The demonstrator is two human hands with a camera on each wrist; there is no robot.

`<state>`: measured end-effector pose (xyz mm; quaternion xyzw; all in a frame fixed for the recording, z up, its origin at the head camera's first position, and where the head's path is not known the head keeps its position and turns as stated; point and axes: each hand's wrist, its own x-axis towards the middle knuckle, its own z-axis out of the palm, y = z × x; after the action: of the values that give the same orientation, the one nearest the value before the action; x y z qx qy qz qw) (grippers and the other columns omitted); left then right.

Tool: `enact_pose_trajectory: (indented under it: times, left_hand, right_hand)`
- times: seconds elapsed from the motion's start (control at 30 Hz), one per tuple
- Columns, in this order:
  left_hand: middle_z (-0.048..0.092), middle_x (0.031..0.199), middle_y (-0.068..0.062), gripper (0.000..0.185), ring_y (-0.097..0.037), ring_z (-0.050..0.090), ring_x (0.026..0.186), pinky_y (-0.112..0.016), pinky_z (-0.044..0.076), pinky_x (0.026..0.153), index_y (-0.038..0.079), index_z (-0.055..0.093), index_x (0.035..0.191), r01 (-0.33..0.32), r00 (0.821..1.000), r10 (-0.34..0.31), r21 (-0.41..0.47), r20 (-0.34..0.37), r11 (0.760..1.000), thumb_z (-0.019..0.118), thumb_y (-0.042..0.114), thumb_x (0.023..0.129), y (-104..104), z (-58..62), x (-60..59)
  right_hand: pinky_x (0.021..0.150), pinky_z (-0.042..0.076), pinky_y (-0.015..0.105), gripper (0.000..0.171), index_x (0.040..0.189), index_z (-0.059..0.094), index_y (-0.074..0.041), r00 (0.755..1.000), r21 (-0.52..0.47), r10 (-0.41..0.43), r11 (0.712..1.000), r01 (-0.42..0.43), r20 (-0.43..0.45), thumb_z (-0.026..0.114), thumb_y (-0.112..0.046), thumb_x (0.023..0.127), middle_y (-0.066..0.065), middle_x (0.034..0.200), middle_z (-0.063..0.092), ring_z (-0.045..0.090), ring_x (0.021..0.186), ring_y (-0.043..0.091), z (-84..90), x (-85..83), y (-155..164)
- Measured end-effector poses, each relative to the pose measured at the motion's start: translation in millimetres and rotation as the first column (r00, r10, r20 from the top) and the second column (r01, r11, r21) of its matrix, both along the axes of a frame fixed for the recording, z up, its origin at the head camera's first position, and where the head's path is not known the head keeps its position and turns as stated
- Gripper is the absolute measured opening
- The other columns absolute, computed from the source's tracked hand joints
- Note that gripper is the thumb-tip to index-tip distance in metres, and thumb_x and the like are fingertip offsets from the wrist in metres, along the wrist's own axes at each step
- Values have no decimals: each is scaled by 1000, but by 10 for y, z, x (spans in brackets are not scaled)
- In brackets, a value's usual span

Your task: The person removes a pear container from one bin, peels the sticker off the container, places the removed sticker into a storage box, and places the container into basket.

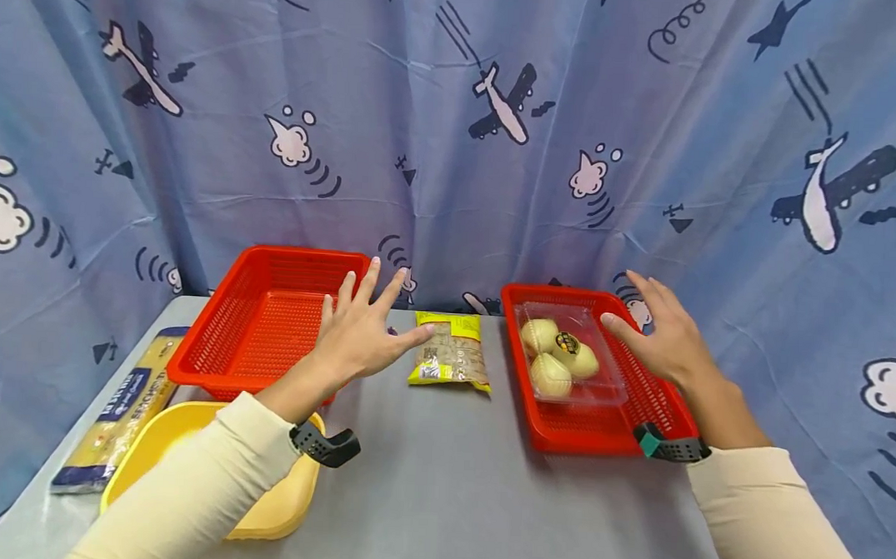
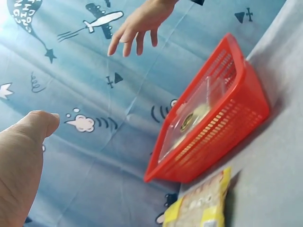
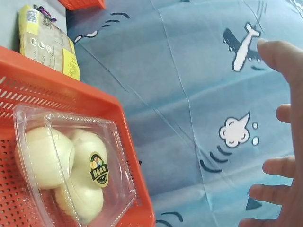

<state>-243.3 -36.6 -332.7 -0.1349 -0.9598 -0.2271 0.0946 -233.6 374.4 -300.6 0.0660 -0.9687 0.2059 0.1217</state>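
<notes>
My left hand [image 1: 361,336] hovers with fingers spread between the left red basket [image 1: 209,323] and a yellow-edged plastic food bag [image 1: 455,359]. Nothing is in it. My right hand [image 1: 665,332], likewise holding nothing, is raised over the right edge of the other red basket [image 1: 561,439]. Inside that basket lies a clear plastic clamshell box [image 3: 116,189] with several pale round fruits [image 3: 87,198] and a dark round label. In the left wrist view, the left thumb [image 2: 42,124] shows at the left, and the right hand [image 2: 144,23] hangs above the basket.
A yellow plastic basin [image 1: 288,506] stands at the front left, partly behind my left sleeve. Beside it lies a long flat packet [image 1: 122,415] with blue bands. Behind the grey table [image 1: 438,496] hangs a blue patterned curtain [image 1: 452,188]. A small purple item [image 3: 45,13] sits behind the food bag.
</notes>
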Motion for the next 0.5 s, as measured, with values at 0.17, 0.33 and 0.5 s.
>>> enact_pose_trajectory:
  times: [0.17,0.33,0.5]
  left_hand:
    - [2,161,-4,93,-42,3,142,-68,6,105,33,18,155,27,1000,-27,7,-1,1000,42,81,79,130,-67,8]
    - [3,161,-2,92,-42,6,142,-68,8,105,32,21,155,49,999,-49,29,-6,998,44,80,80,276,-141,21]
    - [4,161,-4,91,-41,7,142,-65,6,107,32,22,155,62,998,-61,43,-6,997,46,78,80,424,-204,42]
  right_hand:
    - [95,17,76,78,156,18,-26,1000,-64,-1,998,0,-12,55,-51,93,22,156,16,17,137,48,-62,-40,108]
    - [93,17,77,76,156,18,-27,1000,-111,-14,994,13,-4,53,-50,93,24,154,20,20,135,51,-134,-56,206]
    - [91,21,76,75,156,17,-26,999,-156,-23,987,27,28,52,-51,94,24,154,21,26,131,51,-208,-70,306]
